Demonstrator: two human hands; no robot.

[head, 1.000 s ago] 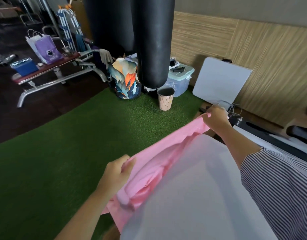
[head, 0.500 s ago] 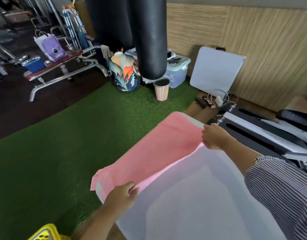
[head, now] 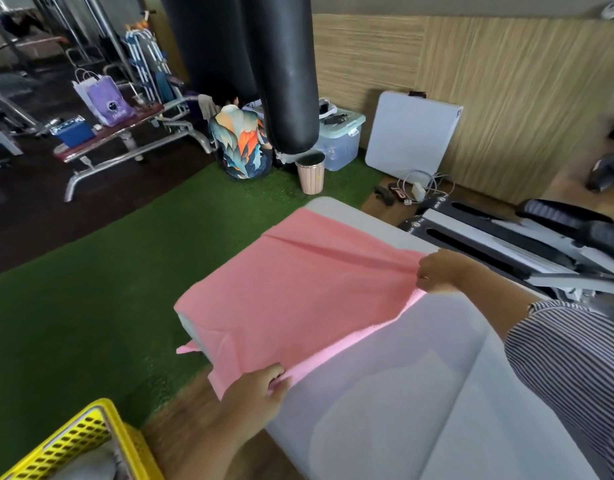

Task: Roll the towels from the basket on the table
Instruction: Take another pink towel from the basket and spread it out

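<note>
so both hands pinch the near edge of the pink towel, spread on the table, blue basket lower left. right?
Not quite: the basket is yellow, per the head view. The rest holds: left hand and right hand pinch the pink towel, spread on the table.

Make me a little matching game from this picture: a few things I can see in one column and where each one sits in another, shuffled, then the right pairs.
Things:
1. pink cloth towel
2. yellow perforated plastic basket
3. small ribbed beige bin
4. purple paper shopping bag

Places:
A. on the workout bench at the far left
B. spread over the far end of the white table
C. on the green turf, under the black punching bag
D. at the bottom left corner, beside the table

Pairs: 1-B, 2-D, 3-C, 4-A
</note>
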